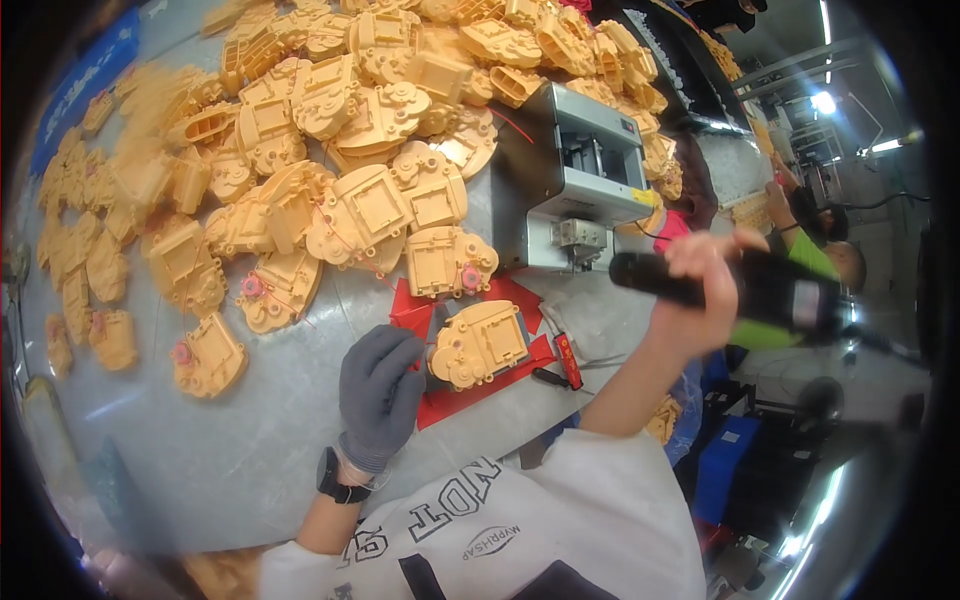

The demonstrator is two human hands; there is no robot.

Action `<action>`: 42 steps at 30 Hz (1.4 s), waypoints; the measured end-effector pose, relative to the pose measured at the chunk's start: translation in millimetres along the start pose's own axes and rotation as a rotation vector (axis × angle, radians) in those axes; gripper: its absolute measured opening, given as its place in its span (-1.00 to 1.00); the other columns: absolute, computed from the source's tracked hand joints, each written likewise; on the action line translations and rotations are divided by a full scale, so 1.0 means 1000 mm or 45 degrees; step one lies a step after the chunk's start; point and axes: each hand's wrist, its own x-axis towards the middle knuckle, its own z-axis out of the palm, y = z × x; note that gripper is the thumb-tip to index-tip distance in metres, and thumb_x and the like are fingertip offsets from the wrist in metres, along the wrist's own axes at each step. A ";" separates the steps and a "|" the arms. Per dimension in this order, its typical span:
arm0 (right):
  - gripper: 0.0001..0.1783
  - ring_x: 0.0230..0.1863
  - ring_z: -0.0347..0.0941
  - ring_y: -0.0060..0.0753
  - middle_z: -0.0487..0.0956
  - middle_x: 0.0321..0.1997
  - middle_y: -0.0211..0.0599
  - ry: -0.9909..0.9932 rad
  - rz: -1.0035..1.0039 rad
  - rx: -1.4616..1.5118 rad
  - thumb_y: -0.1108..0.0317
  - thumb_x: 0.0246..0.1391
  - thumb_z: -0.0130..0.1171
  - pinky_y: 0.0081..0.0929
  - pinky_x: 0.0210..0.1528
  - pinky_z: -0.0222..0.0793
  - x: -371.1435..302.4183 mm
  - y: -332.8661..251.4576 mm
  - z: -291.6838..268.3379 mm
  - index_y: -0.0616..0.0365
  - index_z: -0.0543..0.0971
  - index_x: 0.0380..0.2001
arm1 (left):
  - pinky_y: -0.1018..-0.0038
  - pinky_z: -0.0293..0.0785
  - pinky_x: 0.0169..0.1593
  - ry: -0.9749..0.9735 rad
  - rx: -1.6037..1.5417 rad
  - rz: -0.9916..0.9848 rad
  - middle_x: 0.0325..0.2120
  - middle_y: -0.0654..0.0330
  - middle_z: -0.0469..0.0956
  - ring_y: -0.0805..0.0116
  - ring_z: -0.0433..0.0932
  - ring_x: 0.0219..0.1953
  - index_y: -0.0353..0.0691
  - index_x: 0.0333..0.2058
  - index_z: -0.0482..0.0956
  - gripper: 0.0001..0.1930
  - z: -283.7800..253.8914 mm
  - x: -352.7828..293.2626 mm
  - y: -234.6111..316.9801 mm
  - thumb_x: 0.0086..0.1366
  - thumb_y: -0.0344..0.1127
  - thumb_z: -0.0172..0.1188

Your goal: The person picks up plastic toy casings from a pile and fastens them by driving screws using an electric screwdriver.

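Orange housings (362, 208) are crowding the grey bench (290, 420); lamps (823, 103) are glowing beyond. The right hand (705, 280) is gripping a black tool (652, 279); whether the left hand (380, 388) is gripping, I cannot tell.

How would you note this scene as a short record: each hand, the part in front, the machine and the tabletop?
Left hand: gray-gloved, beside the front housing; contact unclear
Right hand: bare, raised, gripping a black corded handheld tool, blurred
Front part: yellow-orange plastic housing, over red sheeting
Machine: gray-and-black benchtop unit, apparently a screw feeder
Tabletop: gray table, many similar housings heaped beyond; red-handled tool lying right of the front housing
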 end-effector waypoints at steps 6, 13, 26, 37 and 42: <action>-0.66 -0.59 0.28 -0.45 0.30 -0.61 -0.34 0.058 0.234 -0.106 0.48 -0.13 0.02 -0.47 -0.41 0.25 0.006 0.035 0.002 0.24 0.30 -0.20 | 0.29 0.37 -0.19 0.000 0.014 0.044 -0.30 0.02 0.46 0.04 0.44 -0.26 -0.32 -0.27 0.47 -0.71 0.002 0.002 -0.004 -0.07 -0.55 0.10; -0.59 -0.59 0.33 -0.39 0.37 -0.60 -0.29 -0.425 0.241 0.543 0.53 -0.15 0.12 -0.44 -0.47 0.31 -0.055 -0.026 0.007 0.18 0.23 -0.20 | 0.29 0.37 -0.19 0.010 0.002 0.021 -0.31 0.00 0.46 0.02 0.45 -0.26 -0.33 -0.27 0.47 -0.72 -0.001 0.004 -0.005 -0.06 -0.54 0.10; -0.53 -0.63 0.39 -0.35 0.44 -0.59 -0.31 -0.886 0.189 0.516 0.53 -0.23 0.20 -0.42 -0.57 0.33 -0.079 -0.023 0.031 0.15 0.23 -0.21 | 0.24 0.36 -0.16 -0.048 0.045 0.078 -0.26 -0.04 0.44 -0.03 0.43 -0.23 -0.27 -0.17 0.45 -0.68 -0.001 0.001 -0.009 0.03 -0.45 0.14; -0.56 -0.60 0.34 -0.37 0.40 -0.57 -0.27 -0.791 0.308 0.420 0.53 -0.18 0.15 -0.40 -0.50 0.30 -0.101 -0.010 0.044 0.16 0.20 -0.21 | 0.25 0.36 -0.18 -0.041 0.063 0.057 -0.28 -0.01 0.44 0.00 0.43 -0.24 -0.26 -0.22 0.47 -0.72 -0.001 -0.004 -0.016 0.04 -0.42 0.15; -0.56 -0.63 0.38 -0.35 0.44 -0.58 -0.28 -0.635 0.226 0.660 0.50 -0.15 0.18 -0.37 -0.53 0.34 -0.092 -0.021 0.033 0.14 0.21 -0.21 | 0.27 0.37 -0.21 -0.058 0.011 0.048 -0.29 0.00 0.44 0.02 0.43 -0.25 -0.25 -0.22 0.47 -0.68 -0.003 -0.001 -0.013 -0.03 -0.41 0.19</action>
